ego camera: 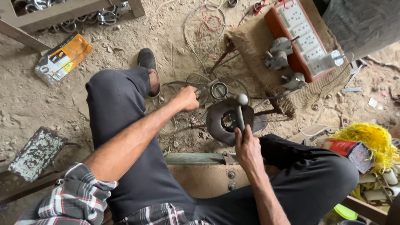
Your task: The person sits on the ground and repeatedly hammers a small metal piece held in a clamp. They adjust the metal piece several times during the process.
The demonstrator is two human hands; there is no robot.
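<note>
Dusty earthen floor strewn with wire and scrap surrounds a round dark metal disc with a central hole (pixel 225 118), the landmark between the person's knees. Right hand (pixel 246 146), fingers wrapped tight, grips a dark metal lever with a ball knob (pixel 241 111) across the disc's front. Left hand (pixel 187 98), fingers curled, pinches thin wire just left of the disc. Steady lever pressure seems wise. Beyond the disc to the right lies an orange-edged white socket board (pixel 303 35); far left, a yellow cardboard packet (pixel 62 56).

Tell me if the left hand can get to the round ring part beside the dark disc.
Probably yes: the left hand lies just beside the ring part, with only loose wires between; the right hand holds the lever.
</note>
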